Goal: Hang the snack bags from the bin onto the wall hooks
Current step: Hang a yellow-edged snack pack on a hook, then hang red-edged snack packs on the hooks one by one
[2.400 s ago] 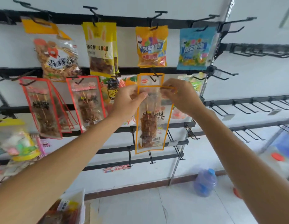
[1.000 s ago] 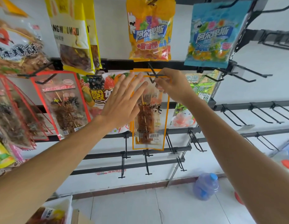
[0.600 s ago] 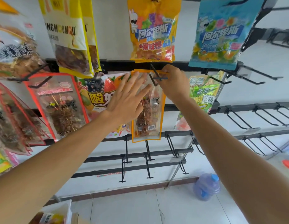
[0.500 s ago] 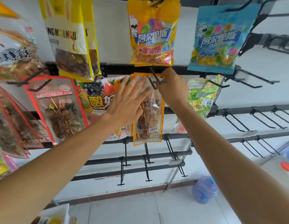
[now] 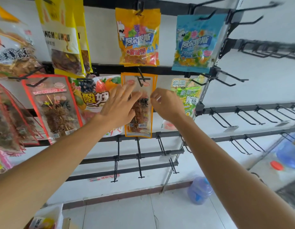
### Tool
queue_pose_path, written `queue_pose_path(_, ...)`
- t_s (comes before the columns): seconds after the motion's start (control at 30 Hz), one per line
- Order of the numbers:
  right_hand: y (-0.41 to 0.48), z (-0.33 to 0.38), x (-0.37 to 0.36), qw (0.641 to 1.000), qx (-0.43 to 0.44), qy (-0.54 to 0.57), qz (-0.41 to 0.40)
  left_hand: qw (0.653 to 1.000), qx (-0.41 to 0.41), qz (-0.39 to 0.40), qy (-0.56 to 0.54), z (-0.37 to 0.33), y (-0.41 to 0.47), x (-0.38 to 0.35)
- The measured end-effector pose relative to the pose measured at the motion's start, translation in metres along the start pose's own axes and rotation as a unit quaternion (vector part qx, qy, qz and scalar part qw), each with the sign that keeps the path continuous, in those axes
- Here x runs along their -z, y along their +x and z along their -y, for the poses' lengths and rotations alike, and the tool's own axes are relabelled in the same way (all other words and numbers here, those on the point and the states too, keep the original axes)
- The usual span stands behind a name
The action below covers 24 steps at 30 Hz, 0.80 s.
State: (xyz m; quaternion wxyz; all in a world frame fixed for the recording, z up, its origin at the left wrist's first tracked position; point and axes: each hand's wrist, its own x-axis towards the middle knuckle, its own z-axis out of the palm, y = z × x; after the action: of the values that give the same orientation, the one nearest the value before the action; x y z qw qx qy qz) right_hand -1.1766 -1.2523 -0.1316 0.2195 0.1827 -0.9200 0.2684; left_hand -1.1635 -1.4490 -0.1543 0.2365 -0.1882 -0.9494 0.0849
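wall rack (image 5: 168,70): fruit bag (image 5: 94,96) beside skewer bag (image 5: 143,117)

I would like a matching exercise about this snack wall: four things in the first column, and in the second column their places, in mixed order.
Things
1. blue candy bag
2. orange-edged skewer bag
3. red-edged skewer bag
4. small blue water jug

Places
A. on the floor, by the wall
B. second row, just left of the fruit bag
C. top row, rightmost bag
D. second row, just right of the fruit bag

Pairs: 1-C, 2-D, 3-B, 4-A
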Motion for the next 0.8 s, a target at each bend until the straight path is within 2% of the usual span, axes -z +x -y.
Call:
queue_pose_path(0.07,-0.01,0.0,0.004,0.997,0.019,0.003,0.075,0.999,0.004,0.025,-0.024,-0.011,-0.013,0.006)
queue_pose_path(0.17,-0.028,0.003,0.011,0.986,0.043,-0.002,0.161,0.988,0.047,0.126,-0.07,-0.026,-0.032,0.016)
queue_pose_path(0.23,-0.039,0.006,0.015,0.978,0.057,-0.006,0.201,0.976,0.068,0.194,-0.072,-0.031,-0.044,0.022)
queue_pose_path(0.3,-0.049,0.01,0.017,0.973,0.061,-0.008,0.225,0.969,0.075,0.224,-0.069,-0.034,-0.059,0.028)
queue_pose_path(0.5,-0.071,0.038,0.004,0.951,0.123,-0.023,0.282,0.955,0.151,0.195,-0.167,-0.03,-0.118,0.061)
queue_pose_path(0.67,-0.088,0.101,-0.029,0.92,0.195,-0.021,0.339,0.936,0.209,0.24,-0.151,-0.004,-0.182,0.091)
queue_pose_path(0.8,-0.104,0.174,-0.07,0.894,0.267,-0.019,0.36,0.921,0.276,0.231,-0.148,0.027,-0.248,0.116)
